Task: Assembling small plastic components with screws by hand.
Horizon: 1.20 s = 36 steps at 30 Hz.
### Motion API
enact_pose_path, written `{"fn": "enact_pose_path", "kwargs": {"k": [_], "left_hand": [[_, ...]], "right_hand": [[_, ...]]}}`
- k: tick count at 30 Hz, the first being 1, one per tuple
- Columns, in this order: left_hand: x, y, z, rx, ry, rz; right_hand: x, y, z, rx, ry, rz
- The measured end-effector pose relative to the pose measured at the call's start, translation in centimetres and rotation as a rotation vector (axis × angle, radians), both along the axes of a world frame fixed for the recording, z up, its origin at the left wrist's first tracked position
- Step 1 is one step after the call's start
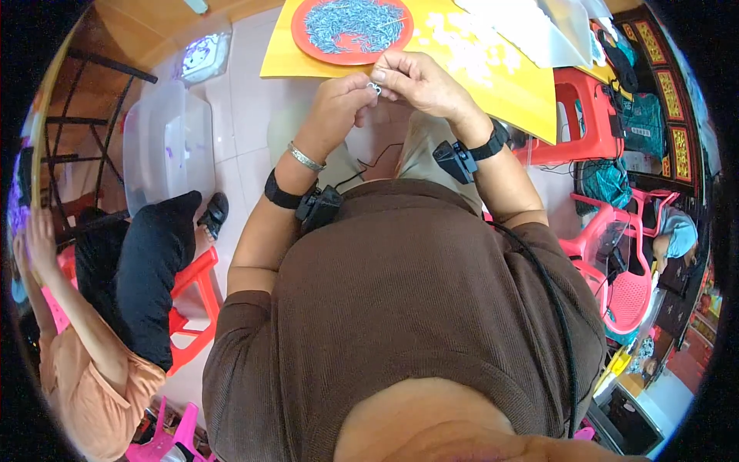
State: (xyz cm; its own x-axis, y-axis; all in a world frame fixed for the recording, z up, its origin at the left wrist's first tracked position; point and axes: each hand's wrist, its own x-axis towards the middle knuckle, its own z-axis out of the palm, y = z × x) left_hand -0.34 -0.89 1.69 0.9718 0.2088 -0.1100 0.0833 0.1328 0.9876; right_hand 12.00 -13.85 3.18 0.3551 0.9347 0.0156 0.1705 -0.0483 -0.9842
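Note:
My left hand (pixel 339 109) and my right hand (pixel 422 86) meet just in front of the yellow tabletop. Between their fingertips is a small whitish looped piece (pixel 375 88), pinched from both sides. Its exact kind is too small to make out. Right beyond my hands sits a red round plate (pixel 297 35), heaped with many small blue-grey slender pieces (pixel 346 23). Small white pieces (pixel 469 46) lie scattered on the yellow tabletop (pixel 523 104) to the right of the plate.
A white translucent bin (pixel 566 35) stands at the table's far right. Below it is a red stool (pixel 589 115). To the left are a clear plastic tub (pixel 169 146) and a seated person in an orange top (pixel 100 385). Pink chairs (pixel 631 300) stand at right.

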Motion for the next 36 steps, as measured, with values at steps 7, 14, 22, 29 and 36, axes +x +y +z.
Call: {"fn": "enact_pose_path", "kwargs": {"k": [7, 14, 22, 29, 36], "left_hand": [[-0.1, -0.3, 0.2, -0.018, -0.024, 0.017], [-0.4, -0.2, -0.1, 0.061, -0.050, -0.035], [0.0, 0.2, -0.4, -0.057, -0.011, -0.010], [-0.1, 0.2, -0.2, -0.053, 0.019, -0.049], [-0.3, 0.0, -0.4, -0.080, 0.019, -0.028]], "right_hand": [[-0.9, -0.1, 0.3, 0.010, -0.229, -0.119], [-0.7, -0.3, -0.4, -0.022, -0.276, -0.091], [0.7, -0.5, 0.4, -0.084, 0.089, -0.114], [-0.1, -0.6, 0.5, 0.039, 0.084, -0.100], [-0.8, 0.0, -0.6, 0.026, -0.011, -0.085]]}}
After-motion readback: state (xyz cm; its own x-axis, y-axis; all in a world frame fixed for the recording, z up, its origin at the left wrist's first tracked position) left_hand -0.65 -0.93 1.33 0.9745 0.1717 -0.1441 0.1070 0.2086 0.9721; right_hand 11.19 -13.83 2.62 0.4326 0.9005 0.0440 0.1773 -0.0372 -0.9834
